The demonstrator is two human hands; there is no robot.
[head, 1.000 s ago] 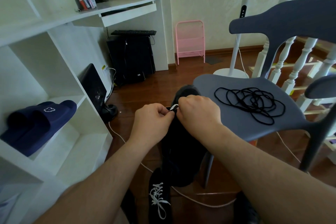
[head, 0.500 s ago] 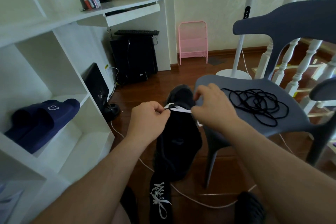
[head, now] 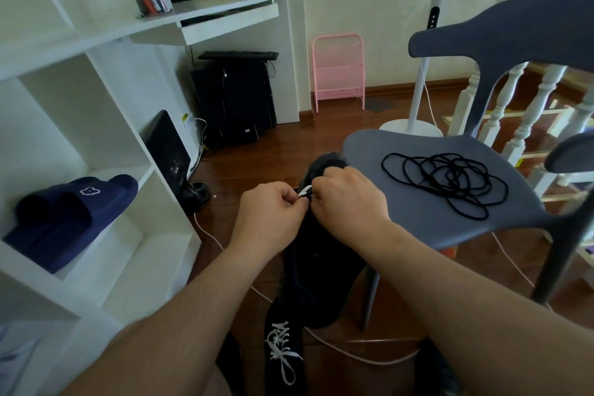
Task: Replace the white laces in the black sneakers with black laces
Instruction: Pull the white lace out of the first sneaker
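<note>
Both hands' grip pinching white lace

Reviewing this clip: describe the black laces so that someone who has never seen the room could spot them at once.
Find the grey plastic chair at right, in front of the white railing. On its seat lies a loose tangle of thin black cord, the black laces, touched by neither hand. Unlike the flat white lace still on the sneaker on the floor, they are round, dark and threaded through nothing.

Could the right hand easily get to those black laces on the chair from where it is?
Probably yes. The black laces lie loose on the grey chair seat just beside the right hand, with nothing between. But that hand is pinching the white lace with the left hand, so it must let go first.
</note>
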